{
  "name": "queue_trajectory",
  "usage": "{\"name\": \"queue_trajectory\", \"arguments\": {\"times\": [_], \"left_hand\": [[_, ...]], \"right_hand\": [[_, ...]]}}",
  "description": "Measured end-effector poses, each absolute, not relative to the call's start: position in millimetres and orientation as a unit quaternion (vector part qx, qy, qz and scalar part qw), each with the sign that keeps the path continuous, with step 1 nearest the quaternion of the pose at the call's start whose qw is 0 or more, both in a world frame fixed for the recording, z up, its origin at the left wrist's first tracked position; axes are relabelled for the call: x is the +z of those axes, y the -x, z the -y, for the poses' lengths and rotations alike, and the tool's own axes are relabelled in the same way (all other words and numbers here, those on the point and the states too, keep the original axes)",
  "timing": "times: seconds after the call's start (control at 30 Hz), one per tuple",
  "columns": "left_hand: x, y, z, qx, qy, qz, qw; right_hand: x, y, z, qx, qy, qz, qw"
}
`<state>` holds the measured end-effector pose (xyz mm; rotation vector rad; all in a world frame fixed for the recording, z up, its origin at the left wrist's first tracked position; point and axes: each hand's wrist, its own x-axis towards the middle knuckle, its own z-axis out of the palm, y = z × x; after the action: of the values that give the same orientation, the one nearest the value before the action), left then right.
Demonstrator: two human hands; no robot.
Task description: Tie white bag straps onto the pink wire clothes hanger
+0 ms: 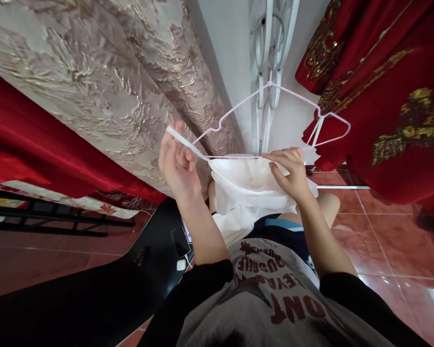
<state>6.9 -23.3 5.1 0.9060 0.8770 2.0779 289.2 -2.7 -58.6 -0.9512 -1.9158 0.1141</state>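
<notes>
A thin pale pink hanger hangs by its hook in front of me. My left hand is closed on a white strap, pulled up at the hanger's left end. The strap belongs to a thin white garment that droops below the hanger's lower bar over my lap. On the right, another white strap is looped over the hanger's notch. My right hand lies at the bar and the garment's top edge, fingers stretched out and thumb apart. Whether its fingertips press on the cloth is unclear.
The hook is on a white metal rack against the wall. Beige-gold brocade cloth hangs close on the left, red gold-trimmed garments on the right. A black bench holds a phone and a white charger. Red tiles cover the floor.
</notes>
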Motion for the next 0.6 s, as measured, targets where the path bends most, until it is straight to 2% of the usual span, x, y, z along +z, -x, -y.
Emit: {"name": "queue_trajectory", "arguments": {"times": [0.1,0.23,0.4,0.47,0.6], "left_hand": [[-23,-8,25,0.819,-0.289,-0.382,0.317],[-40,-32,31,0.756,-0.328,-0.388,0.412],[-36,-57,30,0.768,-0.349,-0.312,0.438],[-36,-58,29,0.763,-0.358,-0.285,0.456],[-36,-54,29,0.748,-0.368,-0.281,0.475]], "right_hand": [[-61,-287,3,0.049,0.400,0.790,0.463],[-62,-276,8,0.054,0.394,0.796,0.456],[-56,-276,16,0.076,0.381,0.789,0.475],[-53,-286,15,0.096,0.385,0.755,0.523],[-46,-313,3,0.200,0.427,0.545,0.693]]}}
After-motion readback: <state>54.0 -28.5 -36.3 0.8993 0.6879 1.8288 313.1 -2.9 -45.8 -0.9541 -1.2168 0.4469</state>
